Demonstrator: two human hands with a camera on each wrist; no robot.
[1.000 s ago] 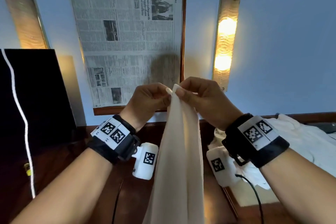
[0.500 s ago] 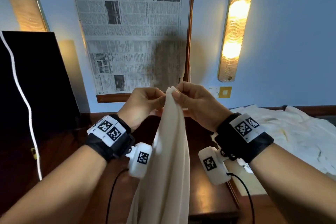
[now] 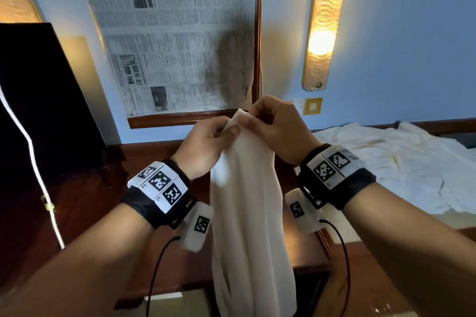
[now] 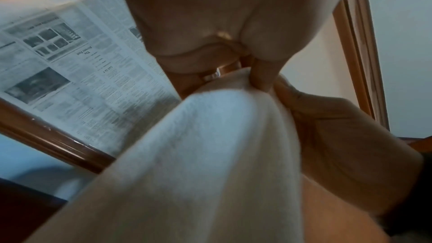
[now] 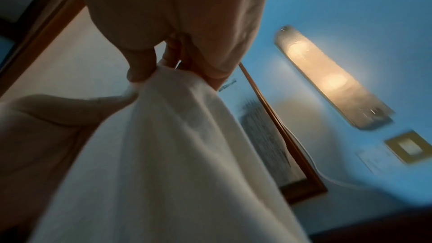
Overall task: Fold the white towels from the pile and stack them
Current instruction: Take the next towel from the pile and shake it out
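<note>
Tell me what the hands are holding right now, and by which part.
Both the left hand and right hand pinch one white towel at its top edge; the rest hangs down.

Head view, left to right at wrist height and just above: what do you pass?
Black panel → white cord → left hand → held towel → right hand → towel pile.
</note>
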